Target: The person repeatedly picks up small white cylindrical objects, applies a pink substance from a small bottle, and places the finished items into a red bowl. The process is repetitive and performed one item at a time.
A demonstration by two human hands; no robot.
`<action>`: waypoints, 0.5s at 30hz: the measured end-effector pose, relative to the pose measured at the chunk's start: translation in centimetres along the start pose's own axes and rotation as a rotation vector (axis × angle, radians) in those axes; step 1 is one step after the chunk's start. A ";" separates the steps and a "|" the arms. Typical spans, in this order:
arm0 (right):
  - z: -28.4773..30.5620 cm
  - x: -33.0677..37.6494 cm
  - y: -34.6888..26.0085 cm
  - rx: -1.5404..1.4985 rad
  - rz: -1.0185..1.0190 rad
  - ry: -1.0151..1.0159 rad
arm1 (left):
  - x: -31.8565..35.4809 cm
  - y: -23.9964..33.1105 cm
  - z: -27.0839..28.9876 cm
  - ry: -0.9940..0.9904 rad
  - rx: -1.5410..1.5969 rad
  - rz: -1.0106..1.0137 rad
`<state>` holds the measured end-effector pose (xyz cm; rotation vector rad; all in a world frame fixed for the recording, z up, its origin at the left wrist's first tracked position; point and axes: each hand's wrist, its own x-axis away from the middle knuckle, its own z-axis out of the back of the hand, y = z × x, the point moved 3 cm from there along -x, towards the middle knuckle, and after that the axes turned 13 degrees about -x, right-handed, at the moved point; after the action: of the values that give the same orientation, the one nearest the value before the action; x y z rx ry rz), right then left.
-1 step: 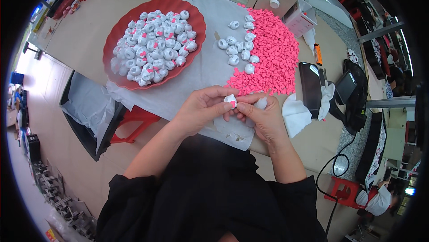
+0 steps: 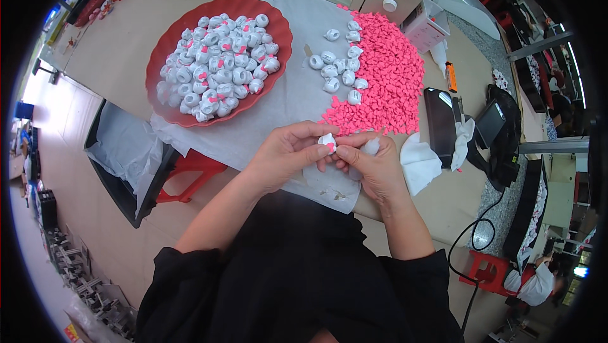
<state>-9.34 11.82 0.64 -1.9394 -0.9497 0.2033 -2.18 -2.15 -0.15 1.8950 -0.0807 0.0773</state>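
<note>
Between thumb and fingers of my left hand [image 2: 288, 156] is a small white figure head [image 2: 328, 140] with a pink bow-shaped piece [image 2: 330, 147] on its side. My right hand [image 2: 377, 166] meets it there, thumb and fingertip pinched at the pink piece. A translucent squeeze bottle [image 2: 370, 147] with a thin tip is tucked in the same right hand, partly hidden by the fingers. Just beyond both hands spreads a heap of small pink pieces [image 2: 389, 58]. Several white heads [image 2: 340, 65] lie along its left edge.
A red scalloped bowl [image 2: 155, 83] piled with white heads stands at the left. White paper [image 2: 310, 11] covers part of the table. On the right are a crumpled tissue [image 2: 419, 164], a dark phone-like slab [image 2: 439, 121], an orange lighter [image 2: 451, 77] and a cable [image 2: 453, 248]. A red stool [image 2: 190, 172] stands below.
</note>
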 end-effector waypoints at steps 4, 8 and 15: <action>-0.1 0.1 -0.1 -0.021 -0.020 0.004 | -0.1 0.0 0.1 -0.006 0.010 0.002; 0.0 0.1 -0.2 -0.007 -0.027 0.000 | -0.1 0.1 0.1 -0.018 0.004 -0.001; -0.2 0.2 -0.3 0.007 -0.017 -0.009 | 0.0 0.1 0.3 -0.028 0.029 -0.027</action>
<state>-9.26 11.89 1.02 -1.9249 -0.9695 0.2057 -2.21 -2.43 -0.16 1.9258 -0.0735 0.0343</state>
